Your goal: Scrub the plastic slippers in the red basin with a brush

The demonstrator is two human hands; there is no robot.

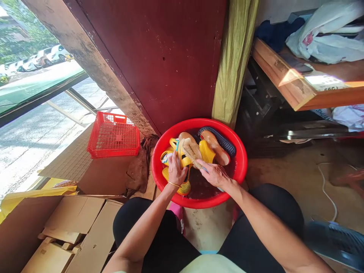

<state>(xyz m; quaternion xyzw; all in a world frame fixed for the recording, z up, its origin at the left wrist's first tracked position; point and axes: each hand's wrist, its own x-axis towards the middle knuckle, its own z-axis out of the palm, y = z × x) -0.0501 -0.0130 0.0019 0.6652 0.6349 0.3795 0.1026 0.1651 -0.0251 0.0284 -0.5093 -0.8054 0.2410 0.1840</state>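
Observation:
A red basin (241, 167) of dark water stands between my knees with several sandals and clogs in it. My left hand (176, 172) is closed on a yellow clog (184, 162), steadying it. In my right hand (214, 175) is the handle of a scrub brush (192, 151), its pale bristles against the clog. Beside it lie a tan-soled slipper (214, 146) and a dark blue sandal (223, 141) along the far right rim. Another yellow shoe (185, 188) rests below my left hand. My fingers partly hide the clog and the brush handle.
A red plastic crate (113, 138) and a brown cloth (139, 170) are left of the basin. Cardboard boxes (74, 214) stand at lower left. Behind the basin rise a dark red door (159, 57) and a yellow-green curtain (231, 64). A wooden table (301, 85) is at right.

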